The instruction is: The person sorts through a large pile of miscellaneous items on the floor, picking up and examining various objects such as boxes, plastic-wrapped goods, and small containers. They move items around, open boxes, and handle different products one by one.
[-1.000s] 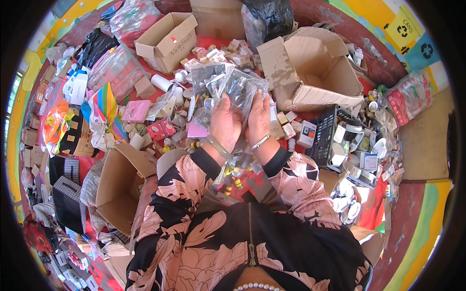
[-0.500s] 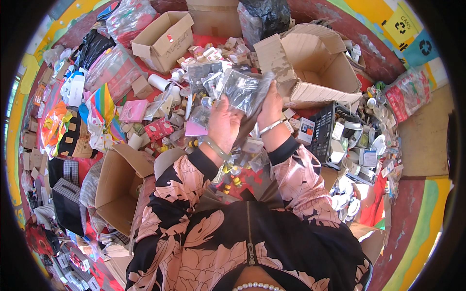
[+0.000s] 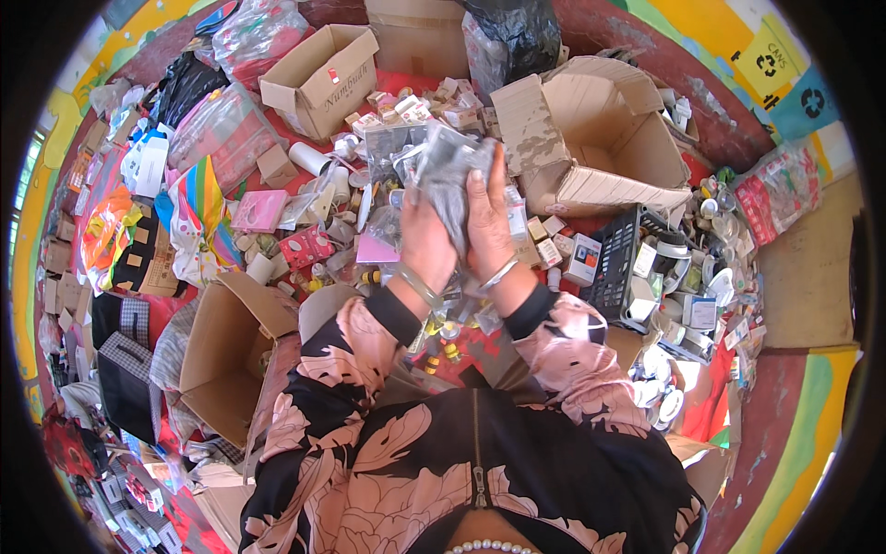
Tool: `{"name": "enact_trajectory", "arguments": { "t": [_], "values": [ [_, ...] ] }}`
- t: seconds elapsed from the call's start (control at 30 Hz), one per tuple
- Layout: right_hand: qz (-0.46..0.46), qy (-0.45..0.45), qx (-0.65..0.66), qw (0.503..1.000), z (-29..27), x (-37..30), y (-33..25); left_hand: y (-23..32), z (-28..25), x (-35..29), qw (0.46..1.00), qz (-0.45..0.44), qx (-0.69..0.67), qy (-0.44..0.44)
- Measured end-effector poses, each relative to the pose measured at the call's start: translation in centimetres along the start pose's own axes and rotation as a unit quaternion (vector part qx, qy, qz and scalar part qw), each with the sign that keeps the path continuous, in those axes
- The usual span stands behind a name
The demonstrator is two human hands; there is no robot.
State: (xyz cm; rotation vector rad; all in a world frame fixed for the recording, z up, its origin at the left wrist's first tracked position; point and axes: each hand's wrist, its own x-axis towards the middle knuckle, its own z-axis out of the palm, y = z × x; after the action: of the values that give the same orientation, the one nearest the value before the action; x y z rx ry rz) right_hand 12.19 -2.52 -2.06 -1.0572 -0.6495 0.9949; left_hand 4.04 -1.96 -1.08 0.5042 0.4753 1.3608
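A crumpled grey, see-through plastic packet [image 3: 449, 177] is squeezed between my two hands in front of my body. My left hand [image 3: 426, 238] presses it from the left, with its fingers mostly hidden behind the packet. On the other side, my right hand [image 3: 489, 223] holds it with the thumb upright against the plastic and the fingers raised behind. Motion blurs the packet, and what lies inside cannot be made out. Just beyond it are small boxes and clear plastic wrappings. A pink sheet [image 3: 377, 249] lies beside my left hand.
A large open carton [image 3: 600, 196] stands at the far right, a smaller one [image 3: 318, 88] at the far left. Another open carton [image 3: 221, 346] is near my left arm. A black plastic crate [image 3: 614, 263] sits right of my hands. Mixed small goods cover the red floor around.
My hands have come closer together, and the packet, spread out flat before, is now crumpled and folded between them. My right hand has shifted left and slightly down.
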Motion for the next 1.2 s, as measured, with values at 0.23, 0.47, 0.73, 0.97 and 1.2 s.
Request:
{"name": "enact_trajectory", "arguments": {
  "t": [0.23,0.47,0.73,0.97,1.2],
  "values": [
    [-0.086,0.033,0.094,0.991,-1.6,2.3,2.8,-1.8,-0.8,-0.6,0.999,-0.002,-0.046,0.023],
    [-0.092,0.104,-0.175,0.975,-2.4,3.2,2.7,-0.4,-1.2,-0.7,0.993,-0.066,-0.047,0.089],
    [-0.298,0.081,-0.425,0.851,-2.5,3.3,0.0,0.7,-2.5,0.5,0.993,-0.080,-0.082,0.037],
    [-0.167,0.015,-0.223,0.960,-3.8,3.6,-1.3,1.3,-2.4,0.9,0.991,-0.082,-0.101,0.032],
    [0.109,0.016,0.247,0.963,-7.3,6.0,-4.3,2.2,-3.3,1.9,0.994,-0.033,-0.096,0.049]
  ]
}}
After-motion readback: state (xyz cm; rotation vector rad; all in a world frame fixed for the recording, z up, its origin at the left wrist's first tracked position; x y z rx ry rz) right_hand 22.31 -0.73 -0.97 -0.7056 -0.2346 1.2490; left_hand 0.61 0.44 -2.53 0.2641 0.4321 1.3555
